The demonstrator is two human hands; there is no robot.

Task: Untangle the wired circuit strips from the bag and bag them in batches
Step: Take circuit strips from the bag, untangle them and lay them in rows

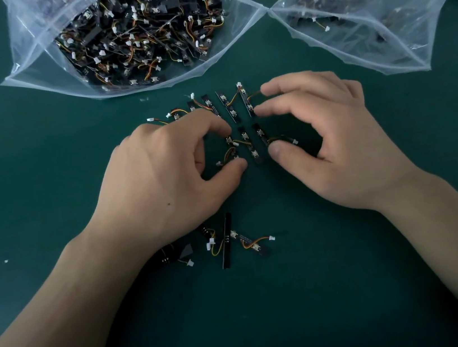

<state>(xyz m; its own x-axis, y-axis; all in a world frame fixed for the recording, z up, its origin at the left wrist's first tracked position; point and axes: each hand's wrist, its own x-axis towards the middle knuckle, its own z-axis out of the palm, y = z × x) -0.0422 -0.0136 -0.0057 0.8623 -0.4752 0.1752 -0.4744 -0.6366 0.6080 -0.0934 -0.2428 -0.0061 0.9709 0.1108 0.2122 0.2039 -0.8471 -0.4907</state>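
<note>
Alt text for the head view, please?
The left hand pinches and the right hand touches circuit strips laid in rows on a green table. A loose pile lies by the left wrist; an open bag of them and a second bag sit beyond.

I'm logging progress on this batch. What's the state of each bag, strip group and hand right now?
Left bag: open, full of tangled strips.
Right bag: holds some strips, seen through the plastic.
Laid-out strips: untangled, in two rows between the hands.
Loose strips: scattered by the left wrist.
Left hand: pinches one laid-out strip, thumb and forefinger.
Right hand: fingertips and thumb touch laid-out strips.
</note>
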